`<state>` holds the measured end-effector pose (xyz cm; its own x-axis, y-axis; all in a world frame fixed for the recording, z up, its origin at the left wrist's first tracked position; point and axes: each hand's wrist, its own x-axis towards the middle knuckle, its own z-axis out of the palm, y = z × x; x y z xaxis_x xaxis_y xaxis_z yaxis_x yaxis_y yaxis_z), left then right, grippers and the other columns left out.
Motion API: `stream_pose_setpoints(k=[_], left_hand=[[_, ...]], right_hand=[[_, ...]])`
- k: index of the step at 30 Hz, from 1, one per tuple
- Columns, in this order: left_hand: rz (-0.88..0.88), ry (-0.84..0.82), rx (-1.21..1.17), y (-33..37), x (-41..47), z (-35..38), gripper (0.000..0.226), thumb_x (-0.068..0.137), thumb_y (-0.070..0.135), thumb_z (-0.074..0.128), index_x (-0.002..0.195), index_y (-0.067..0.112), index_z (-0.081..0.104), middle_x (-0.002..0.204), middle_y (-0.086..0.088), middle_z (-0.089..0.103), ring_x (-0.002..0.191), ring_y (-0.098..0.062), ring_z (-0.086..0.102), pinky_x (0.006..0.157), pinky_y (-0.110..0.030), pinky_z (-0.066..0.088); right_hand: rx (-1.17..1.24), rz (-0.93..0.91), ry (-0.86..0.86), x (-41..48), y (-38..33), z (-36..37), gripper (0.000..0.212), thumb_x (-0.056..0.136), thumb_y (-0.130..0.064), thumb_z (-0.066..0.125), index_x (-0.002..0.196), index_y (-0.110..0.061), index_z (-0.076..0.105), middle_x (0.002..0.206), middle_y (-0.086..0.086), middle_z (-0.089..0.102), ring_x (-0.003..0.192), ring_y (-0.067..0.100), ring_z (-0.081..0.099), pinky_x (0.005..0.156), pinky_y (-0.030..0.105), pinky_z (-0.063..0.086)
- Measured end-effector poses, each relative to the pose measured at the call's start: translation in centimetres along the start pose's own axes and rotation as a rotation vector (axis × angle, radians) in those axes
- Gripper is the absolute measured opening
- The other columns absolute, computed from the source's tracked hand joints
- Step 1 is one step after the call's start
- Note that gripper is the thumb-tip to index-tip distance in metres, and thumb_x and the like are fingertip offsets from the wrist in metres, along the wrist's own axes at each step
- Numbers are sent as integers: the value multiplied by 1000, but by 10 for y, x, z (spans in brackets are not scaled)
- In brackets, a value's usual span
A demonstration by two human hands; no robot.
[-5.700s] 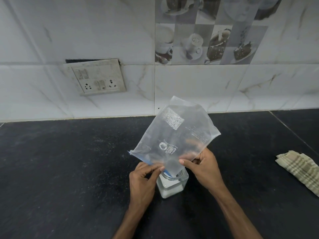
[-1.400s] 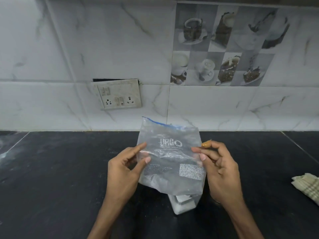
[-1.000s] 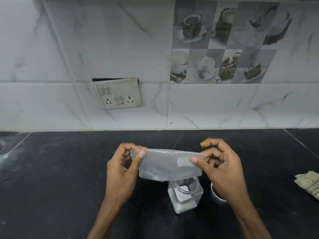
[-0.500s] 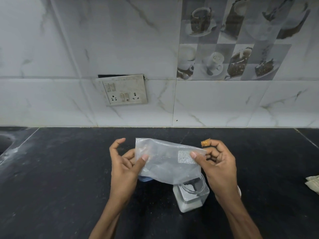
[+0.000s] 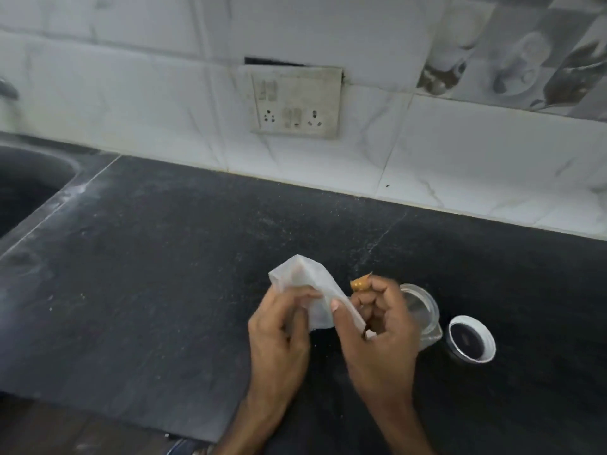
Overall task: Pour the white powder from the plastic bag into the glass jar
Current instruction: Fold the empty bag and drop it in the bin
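The translucent plastic bag (image 5: 310,290) is folded into a small crumpled bundle between both hands, above the black counter. My left hand (image 5: 279,330) pinches its left side and my right hand (image 5: 381,326) grips its right side, thumb pressed on the fold. A small orange band (image 5: 359,284) sticks up from my right fingers. The open glass jar (image 5: 422,310) stands upright just right of my right hand, which partly hides it. No powder shows in the bag; the jar's contents are hidden in this blurred view.
The jar's white lid (image 5: 472,338) lies upside down on the counter right of the jar. A dark sink (image 5: 29,182) is set into the counter at far left. A switch and socket plate (image 5: 294,101) is on the tiled wall. The counter's front edge (image 5: 98,412) runs lower left.
The bag went from spread flat between my hands to folded into a small bundle. The view swung left and down, so the sink and lid now show; the striped cloth is out of sight.
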<state>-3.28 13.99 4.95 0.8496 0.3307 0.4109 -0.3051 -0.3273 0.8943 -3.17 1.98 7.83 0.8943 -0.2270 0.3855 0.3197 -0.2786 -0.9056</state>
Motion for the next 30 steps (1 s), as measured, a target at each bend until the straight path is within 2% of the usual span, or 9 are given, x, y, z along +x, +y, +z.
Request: stream_pose_setpoints(k=[2, 7, 10, 13, 17, 22, 24, 26, 30], left_hand=[[-122, -29, -115, 0, -13, -2, 17, 92, 21, 63, 101, 26, 77, 100, 8, 74, 94, -11, 72, 76, -26, 58], [-289, -50, -321, 11, -33, -19, 36, 97, 37, 59, 112, 10, 76, 106, -10, 76, 102, -25, 73, 86, -41, 59], [-351, 14, -277, 10, -43, -39, 23, 97, 19, 68, 116, 9, 74, 110, -9, 78, 107, -27, 73, 95, -46, 58], [-398, 135, -200, 4, -66, -68, 21, 101, 2, 58, 117, 5, 73, 118, -15, 74, 113, -31, 69, 101, -50, 53], [-413, 338, 8, -2, -137, -118, 34, 100, -2, 56, 105, 28, 71, 114, -8, 70, 105, -5, 65, 93, -18, 49], [-732, 476, 206, -49, -233, -167, 39, 94, -8, 60, 113, 25, 66, 109, 0, 73, 99, -24, 70, 88, -41, 57], [-847, 499, 249, -72, -252, -172, 41, 91, -5, 63, 105, 33, 58, 92, 5, 73, 82, -21, 70, 72, -36, 58], [-915, 475, 315, -99, -261, -174, 32, 88, -1, 67, 96, 27, 56, 81, 7, 70, 74, -19, 66, 64, -25, 51], [-1025, 383, 425, -145, -269, -175, 10, 87, 4, 71, 86, 5, 61, 80, -6, 67, 83, -29, 66, 69, -30, 43]], right_hand=[[18, 45, -36, -12, 0, 12, 26, 82, -23, 76, 100, -33, 60, 81, -9, 68, 67, 11, 66, 59, 18, 51], [137, 166, -248, -38, -9, 27, 30, 91, -50, 59, 115, -33, 54, 96, -6, 75, 88, 12, 74, 74, 26, 56], [231, 264, -398, -49, -15, 26, 48, 88, -64, 52, 123, -31, 52, 106, -6, 76, 98, 13, 73, 84, 36, 57], [304, 284, -636, -63, -18, 18, 51, 82, -74, 55, 122, -44, 52, 114, -6, 76, 103, 15, 74, 81, 31, 59], [270, 253, -655, -93, -13, 0, 45, 73, -80, 62, 110, -57, 54, 113, -15, 75, 101, 11, 73, 81, 31, 57], [242, 340, -670, -129, -1, -17, 39, 80, -59, 58, 112, -37, 55, 99, -9, 78, 82, 11, 73, 67, 19, 54], [225, 353, -702, -138, -2, -18, 42, 79, -57, 58, 113, -32, 55, 95, -7, 78, 78, 10, 73, 67, 21, 53], [223, 357, -717, -144, -5, -17, 43, 80, -54, 58, 114, -27, 57, 93, -5, 78, 75, 10, 72, 67, 22, 53], [188, 343, -726, -148, -12, -19, 43, 82, -51, 59, 113, -22, 60, 92, -4, 79, 75, 13, 73, 69, 22, 54]])
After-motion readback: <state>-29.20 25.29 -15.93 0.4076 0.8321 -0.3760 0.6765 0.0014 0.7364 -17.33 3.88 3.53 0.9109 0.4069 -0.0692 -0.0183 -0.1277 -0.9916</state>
